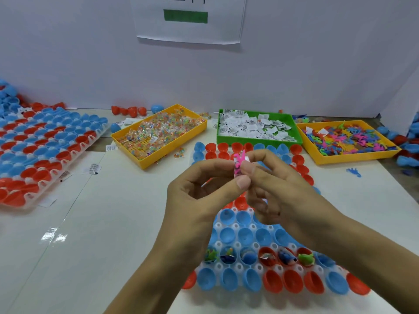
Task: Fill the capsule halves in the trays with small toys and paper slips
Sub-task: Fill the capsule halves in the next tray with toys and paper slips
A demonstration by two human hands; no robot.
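At the far left, a white tray (48, 177) is seen lying on the table (108, 223), its cells packed with blue and red capsule halves. Loose paper slips (94, 168) are scattered beside it. Further right, a yellow bin (169, 147) is filled with small clear packets of coloured beads. Next to it, a green bin (258, 140) is heaped with folded white paper slips printed in black.

In the middle, a pink toy (238, 161) together with a white slip is held above the near tray (237, 266). It is pinched from the left by the thumb and forefinger of the left hand (199, 189), and from the right by the curled fingers of the right hand (278, 186). The toy is bright pink, flat and thin, with two prongs pointing up. In the near tray, one row of halves is already filled with toys and slips; the rows of blue and red halves around it are seen open and unfilled.

At the right, a second yellow bin (353, 158) is piled with flat toys in pink, blue, green and orange. One blue toy (354, 172) is left lying on the table just in front of it.
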